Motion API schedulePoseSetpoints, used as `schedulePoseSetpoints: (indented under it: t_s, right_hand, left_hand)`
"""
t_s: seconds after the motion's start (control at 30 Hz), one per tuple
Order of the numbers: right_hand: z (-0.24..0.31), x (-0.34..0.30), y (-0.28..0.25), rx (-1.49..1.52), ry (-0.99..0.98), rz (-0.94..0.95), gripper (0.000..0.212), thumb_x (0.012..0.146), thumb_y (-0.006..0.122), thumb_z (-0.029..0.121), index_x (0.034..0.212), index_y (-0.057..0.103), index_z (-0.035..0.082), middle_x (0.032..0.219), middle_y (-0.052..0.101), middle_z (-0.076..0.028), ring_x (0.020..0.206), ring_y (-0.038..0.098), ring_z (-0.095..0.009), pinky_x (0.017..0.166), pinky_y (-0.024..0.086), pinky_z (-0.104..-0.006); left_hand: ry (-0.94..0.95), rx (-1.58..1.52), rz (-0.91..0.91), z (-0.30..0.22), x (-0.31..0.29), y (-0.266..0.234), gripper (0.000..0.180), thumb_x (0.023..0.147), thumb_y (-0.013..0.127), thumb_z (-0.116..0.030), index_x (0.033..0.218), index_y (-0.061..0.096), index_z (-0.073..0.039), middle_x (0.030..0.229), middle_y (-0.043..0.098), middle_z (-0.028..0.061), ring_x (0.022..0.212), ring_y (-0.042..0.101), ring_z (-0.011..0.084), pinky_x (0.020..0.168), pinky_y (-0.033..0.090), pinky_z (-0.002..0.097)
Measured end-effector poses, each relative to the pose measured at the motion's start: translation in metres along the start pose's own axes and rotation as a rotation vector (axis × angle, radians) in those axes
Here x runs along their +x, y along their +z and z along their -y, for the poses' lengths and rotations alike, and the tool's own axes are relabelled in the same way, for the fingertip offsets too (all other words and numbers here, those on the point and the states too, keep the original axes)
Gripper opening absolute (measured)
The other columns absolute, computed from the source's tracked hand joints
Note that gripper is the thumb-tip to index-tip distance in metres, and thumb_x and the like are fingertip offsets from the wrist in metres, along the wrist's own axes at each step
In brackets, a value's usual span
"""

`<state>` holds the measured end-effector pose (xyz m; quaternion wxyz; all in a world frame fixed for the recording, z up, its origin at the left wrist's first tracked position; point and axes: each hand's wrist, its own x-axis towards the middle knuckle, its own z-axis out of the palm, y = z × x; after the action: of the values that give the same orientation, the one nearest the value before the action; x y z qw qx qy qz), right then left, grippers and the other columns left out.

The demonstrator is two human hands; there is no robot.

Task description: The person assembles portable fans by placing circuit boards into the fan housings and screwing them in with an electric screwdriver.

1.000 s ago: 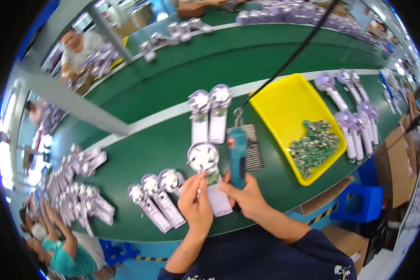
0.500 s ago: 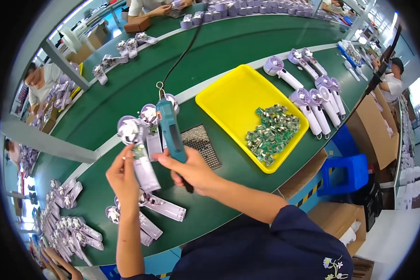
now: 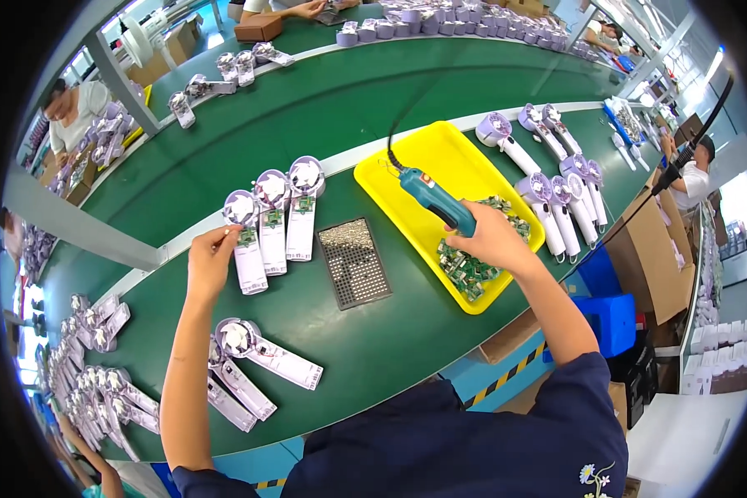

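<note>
My left hand (image 3: 209, 264) pinches the edge of an opened handheld fan (image 3: 251, 270) at the left end of a short row. Two more opened fans (image 3: 301, 224) lie beside it, each with a white impeller and a small green circuit board on its pale handle. In my right hand (image 3: 496, 239) is a teal electric screwdriver (image 3: 433, 199), held over a yellow tray (image 3: 390, 178) with a heap of green circuit boards (image 3: 466, 270). Between the fans and the tray lies a dark perforated screw plate (image 3: 355, 264), with small metal pieces at its far end.
Several opened fans (image 3: 282, 363) lie near my left forearm, with a larger pile (image 3: 100, 390) farther left. Closed fans (image 3: 548, 207) stand in rows right of the tray. A green conveyor (image 3: 340, 100) runs behind; people work around it. A blue stool (image 3: 606, 324) is at the right.
The left fan has come down from my raised left hand into line with the other two. My right hand has carried the screwdriver rightward, from the fans to over the yellow tray.
</note>
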<state>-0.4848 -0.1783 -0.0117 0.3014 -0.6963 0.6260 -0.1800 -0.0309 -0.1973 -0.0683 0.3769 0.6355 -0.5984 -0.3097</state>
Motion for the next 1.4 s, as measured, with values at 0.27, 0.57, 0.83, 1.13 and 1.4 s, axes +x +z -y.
schedulePoseSetpoints:
  t_s: [0.27,0.57,0.83,1.13,1.4]
  right_hand:
    - [0.001,-0.004,0.009,-0.129,0.045,-0.003,0.030,0.075,0.078,0.012,0.100,0.064,0.002,0.089,0.070,-0.016,0.087,0.068,-0.033,0.079,0.051,-0.0410]
    - [0.049,-0.042,0.027,0.728,0.105,0.056,0.026,0.081,0.078,0.009,0.102,0.065,0.002,0.088,0.071,-0.006,0.060,0.059,-0.008,0.052,0.046,-0.0228]
    - [0.083,-0.076,0.131,1.305,0.155,0.367,0.037,0.084,0.073,-0.003,0.117,0.056,0.002,0.098,0.065,-0.008,0.056,0.054,-0.008,0.049,0.042,-0.0214]
    - [0.093,-0.108,0.146,1.227,0.042,0.336,0.051,0.078,0.075,-0.008,0.124,0.053,-0.003,0.118,0.063,-0.015,0.057,0.051,-0.006,0.050,0.042,-0.0204]
    - [0.089,-0.120,0.151,1.122,-0.021,0.357,0.038,0.076,0.077,-0.009,0.111,0.062,-0.005,0.117,0.061,-0.014,0.058,0.053,-0.006,0.049,0.043,-0.0193]
  left_hand:
    - [-0.064,0.261,0.017,-0.044,-0.034,-0.005,0.037,0.087,0.067,-0.008,0.124,0.065,-0.003,0.103,0.072,0.0182,0.094,0.070,0.0267,0.085,0.054,0.0359]
    - [0.136,-0.506,0.145,-0.119,-0.148,0.075,0.035,0.091,0.063,0.003,0.126,0.059,0.002,0.121,0.060,0.0105,0.106,0.063,0.0168,0.092,0.051,0.0299]
    - [0.065,-0.887,0.009,-0.099,-0.188,0.103,0.032,0.093,0.056,0.011,0.122,0.065,0.003,0.127,0.057,0.0123,0.114,0.059,0.0171,0.091,0.049,0.0250]
    - [0.028,-0.551,-0.199,-0.096,-0.212,0.081,0.029,0.083,0.068,0.013,0.111,0.065,0.009,0.103,0.071,0.0172,0.093,0.072,0.0215,0.083,0.059,0.0294]
    - [-0.167,-0.779,-0.102,-0.095,-0.227,0.075,0.031,0.082,0.071,0.011,0.112,0.063,0.011,0.101,0.072,0.0184,0.094,0.072,0.0225,0.085,0.059,0.0301]
